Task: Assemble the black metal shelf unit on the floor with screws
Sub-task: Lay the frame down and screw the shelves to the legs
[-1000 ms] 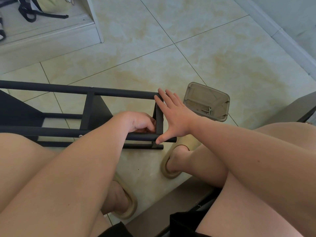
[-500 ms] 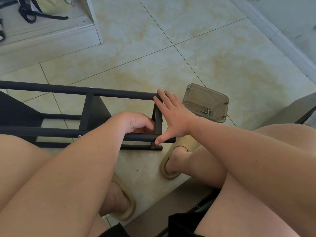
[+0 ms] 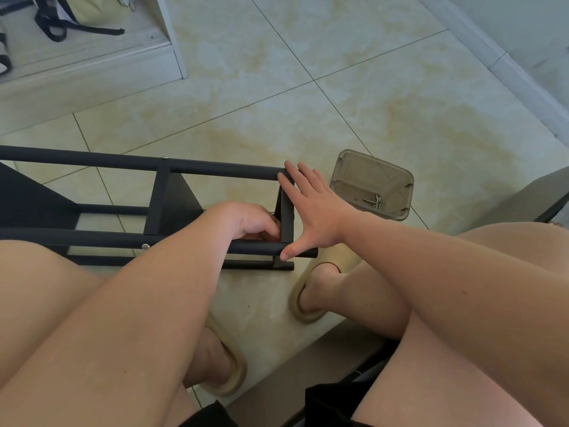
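The black metal shelf frame (image 3: 215, 171) lies on its side on the tiled floor in front of my knees. My right hand (image 3: 314, 211) lies flat against the outside of its end bar (image 3: 287, 221). Its fingertips reach the far tube, and its thumb presses the near tube (image 3: 255, 248) close to that tube's end. My left hand (image 3: 246, 221) sits inside the frame against the same end bar with its fingers curled; whatever they hold is hidden. A screw head (image 3: 144, 246) shows on the near tube.
A clear plastic tub (image 3: 374, 183) with a few small metal fittings stands on the floor just right of my right hand. My feet in beige slippers (image 3: 311, 303) rest below the frame. A white step and bag straps (image 3: 61, 29) are at the top left.
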Motion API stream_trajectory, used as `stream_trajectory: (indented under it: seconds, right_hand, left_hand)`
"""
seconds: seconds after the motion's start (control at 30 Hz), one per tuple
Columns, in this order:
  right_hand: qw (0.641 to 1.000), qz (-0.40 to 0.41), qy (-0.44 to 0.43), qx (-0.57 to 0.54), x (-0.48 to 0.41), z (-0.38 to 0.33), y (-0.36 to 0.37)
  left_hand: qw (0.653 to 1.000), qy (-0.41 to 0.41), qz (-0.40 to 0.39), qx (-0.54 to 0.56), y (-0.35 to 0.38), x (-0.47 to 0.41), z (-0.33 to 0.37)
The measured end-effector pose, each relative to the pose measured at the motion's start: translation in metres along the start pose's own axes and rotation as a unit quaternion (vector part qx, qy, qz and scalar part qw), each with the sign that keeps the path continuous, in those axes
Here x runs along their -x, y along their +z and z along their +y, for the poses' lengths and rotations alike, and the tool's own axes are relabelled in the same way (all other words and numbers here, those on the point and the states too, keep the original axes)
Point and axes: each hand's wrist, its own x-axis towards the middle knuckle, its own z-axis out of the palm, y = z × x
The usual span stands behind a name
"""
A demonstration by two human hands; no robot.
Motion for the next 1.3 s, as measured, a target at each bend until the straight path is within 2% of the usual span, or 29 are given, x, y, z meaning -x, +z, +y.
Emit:
stream_trajectory:
  seconds: [0.23,0.4,0.8,1.0,1.13,1.3]
  right_hand:
    - [1.000,0.001,0.001,0.002,0.0004,-0.0006,0.0013]
    - [1.000,0.002,-0.001,-0.001,0.0006,-0.0008,0.0007]
    - [1.000,0.000,0.001,-0.005,0.0020,-0.0020,0.0009]
    - [1.000,0.001,0.001,0.001,0.0012,-0.0011,0.0009]
    - [1.000,0.001,0.003,0.001,0.0009,-0.0009,0.0012]
    - [1.000,0.002,0.001,-0.002,0.0005,-0.0008,0.0018]
  left_hand:
    - [0.998,-0.001,-0.052,0.036,-0.0007,0.0003,-0.0038]
    - [0.998,0.005,-0.057,0.037,0.0018,0.0018,-0.0015]
    - [0.998,0.019,-0.050,0.025,0.0038,0.0034,-0.0002]
    - [0.998,0.003,-0.037,0.043,0.0024,0.0017,-0.0020]
    - [0.996,-0.042,-0.062,0.041,-0.0010,0.0036,-0.0024]
    - [0.998,-0.044,-0.027,0.023,-0.0002,0.0012,-0.0018]
